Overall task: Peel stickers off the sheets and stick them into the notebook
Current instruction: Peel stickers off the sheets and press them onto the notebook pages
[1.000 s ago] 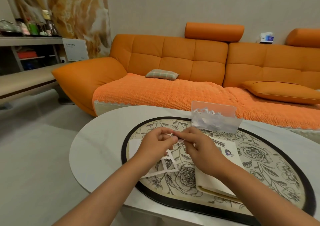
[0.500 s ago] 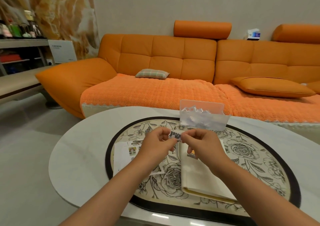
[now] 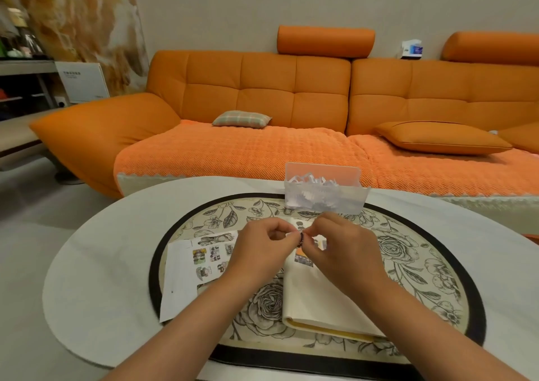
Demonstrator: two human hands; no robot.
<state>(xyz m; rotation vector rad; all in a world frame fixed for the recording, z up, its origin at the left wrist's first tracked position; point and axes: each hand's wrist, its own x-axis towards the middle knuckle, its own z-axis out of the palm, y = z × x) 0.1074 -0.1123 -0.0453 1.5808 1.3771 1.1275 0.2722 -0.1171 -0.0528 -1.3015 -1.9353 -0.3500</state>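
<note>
Two hands meet over the middle of the mat point(image 3: 414, 267), fingertips together. The left hand point(image 3: 262, 252) and the right hand point(image 3: 347, 252) both pinch one small dark sticker point(image 3: 302, 238) between thumb and forefinger, the other fingers curled in. It is held in the air just above the far end of the notebook point(image 3: 323, 302). Whether any backing clings to it is too small to tell.

The notebook lies open at about 5 o'clock from the mat's centre, cream page up, a yellow edge along its near side. A stuck sticker point(image 3: 303, 257) shows on the page just under the hands. The sheet point(image 3: 186, 272) lies flat at 9 o'clock, partly on the mat and partly on the table point(image 3: 96, 264), with a few printed stickers on its right part. The left forearm crosses its near corner.

At 12 o'clock, on the mat's black rim, stands a clear box point(image 3: 323, 199) holding white paper scraps. Beyond the table, a sofa point(image 3: 262, 89) carries a plaid cushion point(image 3: 241, 118) at 11 o'clock and an orange cushion point(image 3: 443, 138) at 1 o'clock.
</note>
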